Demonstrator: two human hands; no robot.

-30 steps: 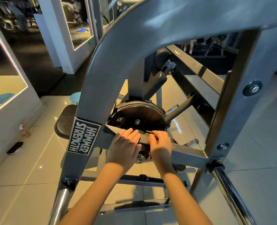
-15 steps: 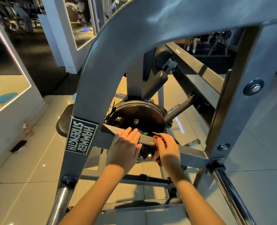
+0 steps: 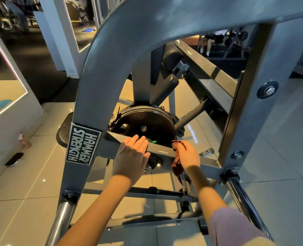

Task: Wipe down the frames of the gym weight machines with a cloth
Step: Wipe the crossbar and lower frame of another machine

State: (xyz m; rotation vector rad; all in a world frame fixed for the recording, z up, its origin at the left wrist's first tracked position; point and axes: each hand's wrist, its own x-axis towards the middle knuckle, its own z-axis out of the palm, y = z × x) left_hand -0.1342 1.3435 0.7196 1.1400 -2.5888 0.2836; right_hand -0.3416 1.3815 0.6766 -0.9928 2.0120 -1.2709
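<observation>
Pale glossy floor tiles spread under a big grey machine frame, whose curved upright arches over my view and carries a Hammer Strength label. Behind it sits a black weight plate, with a dark seat pad off to the left. A slanted crossbar runs across in front of the plate, and both my hands are on it. My left hand lies flat on the bar, fingers straight and together, holding nothing. Just beside it, to the right, my right hand curls down over the bar and grips the cloth. That dark red cloth is bunched under my palm against the bar; one end pokes out past my fingertips and the rest hangs below the bar's lower edge. Between my hands a small green bit shows at the bar's top edge
</observation>
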